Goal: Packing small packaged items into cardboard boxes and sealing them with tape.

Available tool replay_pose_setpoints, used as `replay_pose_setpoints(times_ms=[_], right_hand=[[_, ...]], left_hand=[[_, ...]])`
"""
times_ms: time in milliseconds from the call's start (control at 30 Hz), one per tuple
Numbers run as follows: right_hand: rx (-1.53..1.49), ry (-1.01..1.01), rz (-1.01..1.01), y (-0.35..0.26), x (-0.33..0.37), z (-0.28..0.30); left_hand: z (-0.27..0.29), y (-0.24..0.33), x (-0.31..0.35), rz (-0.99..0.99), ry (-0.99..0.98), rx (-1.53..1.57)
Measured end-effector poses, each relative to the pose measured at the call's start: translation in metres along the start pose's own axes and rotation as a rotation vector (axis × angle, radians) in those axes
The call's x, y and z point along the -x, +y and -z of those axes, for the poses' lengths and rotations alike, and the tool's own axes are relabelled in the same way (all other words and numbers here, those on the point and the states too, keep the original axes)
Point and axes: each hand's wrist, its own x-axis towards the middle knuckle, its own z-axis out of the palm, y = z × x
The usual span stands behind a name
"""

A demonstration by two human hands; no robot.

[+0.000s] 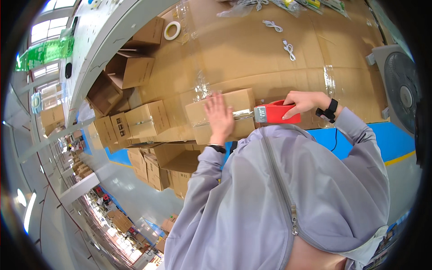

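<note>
A closed cardboard box (pixel 240 99) lies in front of me on the cardboard-covered table, with shiny tape along its middle seam. My left hand (pixel 219 118) rests on the left part of the box top, fingers spread. In my right hand (pixel 302 102) is a red tape dispenser (pixel 283 113), gripped by its handle. The dispenser's grey toothed end is at the right end of the box, over the seam. How far the tape is stuck down there cannot be made out.
More cardboard boxes (pixel 148 119) stand to the left, some with open tops. A tape roll (pixel 172 30) lies at the far left of the table. Two coiled white cables (pixel 289 49) lie beyond the box, bagged items (pixel 288 6) at the far edge. A fan (pixel 402 92) stands at right.
</note>
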Motion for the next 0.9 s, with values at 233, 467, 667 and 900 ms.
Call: replay_pose_setpoints(times_ms=[233, 467, 667, 900], right_hand=[[-0.094, 0.036, -0.026, 0.025, 0.0, -0.008], [-0.084, 0.094, -0.032, 0.021, 0.023, -0.007], [0.1, 0.136, -0.189, 0.0, 0.015, -0.003], [0.457, 0.153, -0.301, -0.044, -0.027, -0.02]], left_hand=[[-0.012, 0.046, -0.013, -0.134, -0.058, 0.02], [-0.012, 0.044, -0.011, -0.147, -0.037, 0.021], [-0.014, 0.046, -0.011, -0.143, -0.019, 0.03], [-0.015, 0.047, -0.011, -0.148, 0.016, 0.029]])
